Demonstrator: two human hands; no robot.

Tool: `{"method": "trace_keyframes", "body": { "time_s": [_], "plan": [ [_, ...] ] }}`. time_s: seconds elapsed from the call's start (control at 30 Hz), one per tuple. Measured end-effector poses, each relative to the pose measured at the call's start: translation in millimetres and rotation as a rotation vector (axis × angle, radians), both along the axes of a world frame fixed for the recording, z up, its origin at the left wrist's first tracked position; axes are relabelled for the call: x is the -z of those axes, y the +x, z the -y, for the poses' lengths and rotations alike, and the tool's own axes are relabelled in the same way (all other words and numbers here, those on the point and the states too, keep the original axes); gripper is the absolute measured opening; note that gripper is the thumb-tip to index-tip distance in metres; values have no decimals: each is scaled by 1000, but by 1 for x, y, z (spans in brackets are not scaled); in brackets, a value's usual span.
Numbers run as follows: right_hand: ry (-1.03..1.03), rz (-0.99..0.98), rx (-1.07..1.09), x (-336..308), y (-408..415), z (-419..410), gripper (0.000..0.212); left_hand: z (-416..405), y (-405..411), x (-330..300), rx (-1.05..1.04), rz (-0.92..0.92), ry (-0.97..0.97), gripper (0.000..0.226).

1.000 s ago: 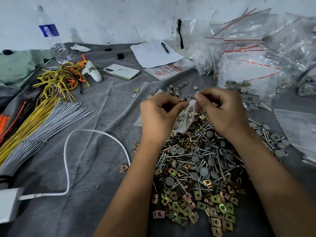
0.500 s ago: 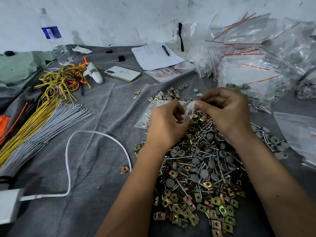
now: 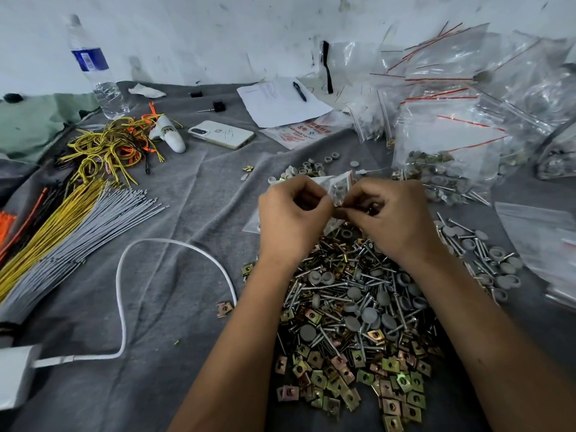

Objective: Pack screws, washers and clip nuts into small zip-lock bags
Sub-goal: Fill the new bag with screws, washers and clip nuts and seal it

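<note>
A small clear zip-lock bag (image 3: 340, 186) with a red strip is held between both hands above the far end of the hardware pile. My left hand (image 3: 291, 218) pinches its left edge with curled fingers. My right hand (image 3: 391, 218) pinches the right edge, fingertips meeting the left hand's. Below them lies a big pile of screws (image 3: 349, 288) mixed with grey washers (image 3: 369, 314). Brass-coloured clip nuts (image 3: 389, 366) spread along the pile's near side. The bag's contents are mostly hidden by my fingers.
Filled and empty zip-lock bags (image 3: 452, 141) are heaped at the back right. A phone (image 3: 221, 134), papers with a pen (image 3: 280, 101) and a water bottle (image 3: 96, 70) stand behind. Cable ties (image 3: 78, 219), yellow wires (image 3: 109, 148) and a white cable (image 3: 124, 294) lie left on the grey cloth (image 3: 187, 213).
Both hands moved slightly away from me, closer together. The bag went from hanging below the fingers to being pinched at its edge, with its body now showing above the hands.
</note>
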State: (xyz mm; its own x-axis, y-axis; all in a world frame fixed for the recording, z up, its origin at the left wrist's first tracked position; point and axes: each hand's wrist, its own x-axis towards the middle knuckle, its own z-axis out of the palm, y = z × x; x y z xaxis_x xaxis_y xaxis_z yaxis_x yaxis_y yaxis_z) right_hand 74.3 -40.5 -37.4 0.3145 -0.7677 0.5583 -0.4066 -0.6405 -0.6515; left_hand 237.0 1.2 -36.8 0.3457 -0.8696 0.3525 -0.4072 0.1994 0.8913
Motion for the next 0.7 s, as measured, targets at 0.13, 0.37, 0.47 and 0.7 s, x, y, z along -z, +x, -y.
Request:
{"method": "trace_keyframes", "body": {
  "time_s": [0.13, 0.37, 0.47, 0.7],
  "plan": [
    [-69, 25, 37, -7, -7, 2, 14, 2, 3, 1, -18, -53, -29, 16],
    [220, -724, -30, -17, -29, 12, 18, 3, 7, 1, -122, -180, -82, 18],
    [337, -790, 19, -22, -23, 10, 20, 2, -8, 5, -80, -69, -101, 16],
    [373, -862, 18, -27, -16, 9, 25, -4, -37, 12, 195, 508, -150, 13]
  ]
}}
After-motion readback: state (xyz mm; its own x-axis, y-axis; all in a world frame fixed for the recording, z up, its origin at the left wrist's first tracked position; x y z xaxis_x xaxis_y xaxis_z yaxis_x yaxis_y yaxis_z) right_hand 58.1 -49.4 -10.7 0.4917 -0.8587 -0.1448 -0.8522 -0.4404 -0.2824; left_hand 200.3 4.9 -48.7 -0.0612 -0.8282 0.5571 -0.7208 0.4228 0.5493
